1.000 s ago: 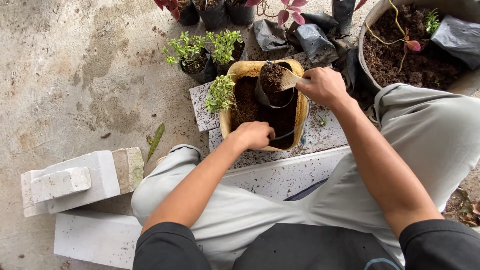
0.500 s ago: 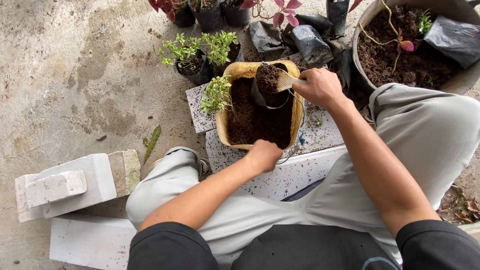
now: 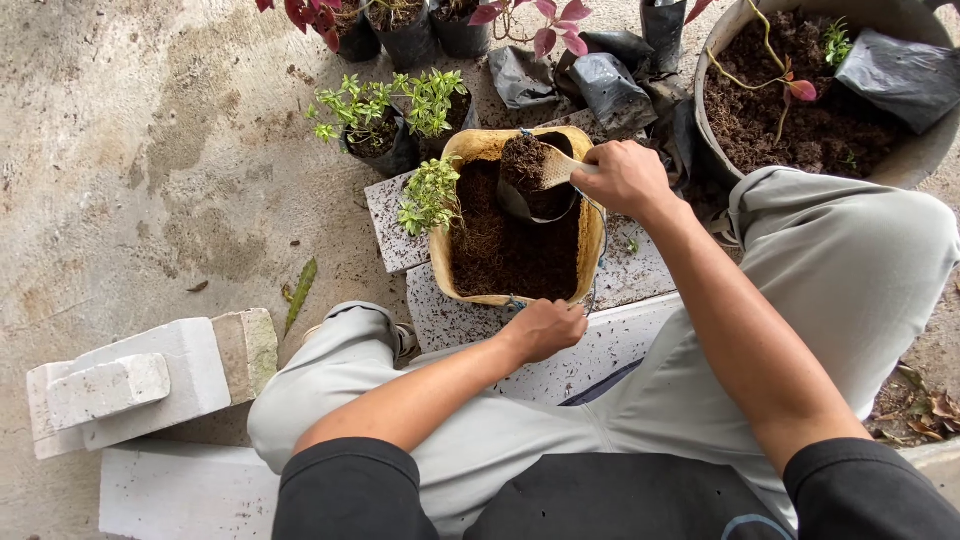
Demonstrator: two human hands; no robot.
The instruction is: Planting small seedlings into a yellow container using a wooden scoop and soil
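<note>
A tan tub (image 3: 437,250) of dark soil stands on white slabs between my knees. At its far end sits a small black grow bag (image 3: 520,203) heaped with soil. My right hand (image 3: 625,178) grips a pale scoop (image 3: 555,168) whose blade lies on top of that heap. My left hand (image 3: 545,328) is curled into a fist against the tub's near rim, and I see nothing held in it. A small green seedling (image 3: 430,195) leans over the tub's left rim.
Potted green seedlings (image 3: 385,115) and red-leaved plants (image 3: 545,25) in black bags stand behind the tub. A big grey basin (image 3: 905,165) of soil is at the top right. White and grey blocks (image 3: 140,375) lie at the left on the concrete floor.
My left hand has drawn back out of the tub's soil to its near rim. The right hand stays at the grow bag with the scoop.
</note>
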